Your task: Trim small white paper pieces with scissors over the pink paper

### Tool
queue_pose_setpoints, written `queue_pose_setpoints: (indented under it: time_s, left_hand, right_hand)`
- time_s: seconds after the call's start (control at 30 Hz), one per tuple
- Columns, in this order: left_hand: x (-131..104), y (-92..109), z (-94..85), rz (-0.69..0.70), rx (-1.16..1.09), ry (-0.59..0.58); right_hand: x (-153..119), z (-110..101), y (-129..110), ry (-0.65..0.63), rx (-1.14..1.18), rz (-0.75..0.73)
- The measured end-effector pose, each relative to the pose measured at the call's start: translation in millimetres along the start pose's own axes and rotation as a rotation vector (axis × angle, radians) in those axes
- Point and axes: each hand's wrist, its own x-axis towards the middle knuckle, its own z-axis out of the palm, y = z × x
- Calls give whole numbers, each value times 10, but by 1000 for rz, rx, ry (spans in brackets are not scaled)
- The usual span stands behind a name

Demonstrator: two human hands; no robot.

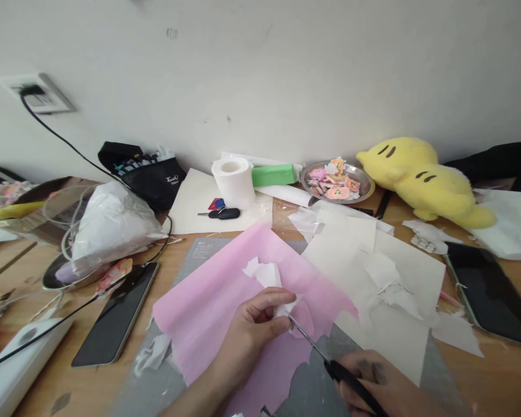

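Observation:
My left hand [260, 321] pinches a small white paper piece [283, 310] above a large pink sheet [217, 301]. In my right hand [369, 376] is a pair of scissors [351, 385] with black handles, its blades pointing up and left and their tips at the white piece. Just beyond my left hand, a torn white scrap [267, 272] lies on the pink sheet. A small pink cut piece [303, 319] rests beside the blades. The pink sheet lies over a grey cutting mat [200, 250].
Left are a phone [119, 315], a plastic bag [108, 226] and a black marker case [147, 176]. Behind stand a white roll [234, 179] and a metal plate [360, 188] of cutouts. Right are yellow plush toys [434, 185], pale sheets [395, 324] and a tablet [495, 292].

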Motion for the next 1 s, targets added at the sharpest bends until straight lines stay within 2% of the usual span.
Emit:
queue_pose_setpoints:
  time_s: [0.3,0.53,0.77,1.0]
  left_hand:
    - [-3,-6,7,-30,-98,36]
    - [24,22,7,-97,-201,125]
    - [23,26,43,-97,-235,96]
    - [48,-3,14,-142,-156,67]
  right_hand:
    - [-26,-10,-54,15,-139,-25]
    - [-23,-10,-77,26,-159,-42]
    - [13,-43,44,24,-95,-45]
    - [-16,-14,1,62,-41,4]
